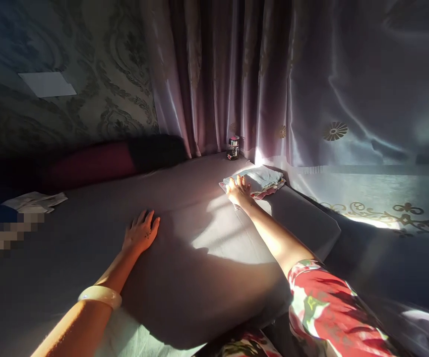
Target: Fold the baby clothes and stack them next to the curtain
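My left hand [142, 233] lies palm down on the grey bed sheet [184, 292], fingers stretched out, holding nothing. A pale bangle [100, 296] circles my left forearm. Further ahead and to the right, my right hand [239, 192] rests with its fingers spread over the left edge of a small pile of folded cloth [264, 177]. The pile is light blue on top, with pink and patterned layers beneath. My fingers are on top of the cloth, not closed round it. A red floral sleeve [333, 302] covers my upper right arm.
A small dark jar [232, 148] stands at the bed's far corner by the mauve curtain [214, 74]. A crumpled white cloth [37, 202] lies at left, near a blurred limb-like patch. A dark red bolster-like shape [95, 161] lines the patterned wall [98, 59].
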`<state>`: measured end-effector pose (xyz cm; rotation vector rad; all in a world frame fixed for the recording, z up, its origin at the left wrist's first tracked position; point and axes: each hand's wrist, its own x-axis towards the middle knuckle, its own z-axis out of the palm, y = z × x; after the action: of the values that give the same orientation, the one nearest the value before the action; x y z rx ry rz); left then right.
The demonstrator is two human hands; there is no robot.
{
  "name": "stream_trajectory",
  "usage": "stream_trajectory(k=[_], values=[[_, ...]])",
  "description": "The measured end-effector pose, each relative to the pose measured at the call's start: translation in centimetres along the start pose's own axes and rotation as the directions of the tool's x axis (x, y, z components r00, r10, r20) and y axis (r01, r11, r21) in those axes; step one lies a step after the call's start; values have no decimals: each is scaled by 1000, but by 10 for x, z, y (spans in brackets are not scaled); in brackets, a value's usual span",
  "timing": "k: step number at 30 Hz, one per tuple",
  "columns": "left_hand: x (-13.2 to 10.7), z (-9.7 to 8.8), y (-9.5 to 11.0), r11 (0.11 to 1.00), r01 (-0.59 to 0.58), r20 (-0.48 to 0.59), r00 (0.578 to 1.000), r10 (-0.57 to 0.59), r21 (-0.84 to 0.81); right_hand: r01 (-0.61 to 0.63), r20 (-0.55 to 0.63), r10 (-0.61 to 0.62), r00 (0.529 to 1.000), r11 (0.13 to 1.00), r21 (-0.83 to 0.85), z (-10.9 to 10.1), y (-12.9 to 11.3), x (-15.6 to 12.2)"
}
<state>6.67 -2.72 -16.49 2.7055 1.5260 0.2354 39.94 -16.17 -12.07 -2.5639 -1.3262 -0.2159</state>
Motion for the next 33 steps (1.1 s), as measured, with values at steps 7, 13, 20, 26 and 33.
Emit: stream_trajectory(k=[7,13,20,26,33], values=[[-1,-5,4,1000,22,25,999,-22,0,97,-56,-101,993,993,-64,9,-4,-8],[0,-5,3,1000,17,43,999,-17,-9,68,-39,-78,996,977,-203,22,-14,8],[3,-6,-3,998,-57,-18,998,58,36,286,103,-276,956,954,-93,52,-109,-1],[14,-17,-31,982,-146,22,988,150,-122,515,133,-523,842,852,89,66,-196,-42],[22,-29,-119,565,152,33,976,-214,-811,579,134,-583,801,812,75,76,-224,-74]])
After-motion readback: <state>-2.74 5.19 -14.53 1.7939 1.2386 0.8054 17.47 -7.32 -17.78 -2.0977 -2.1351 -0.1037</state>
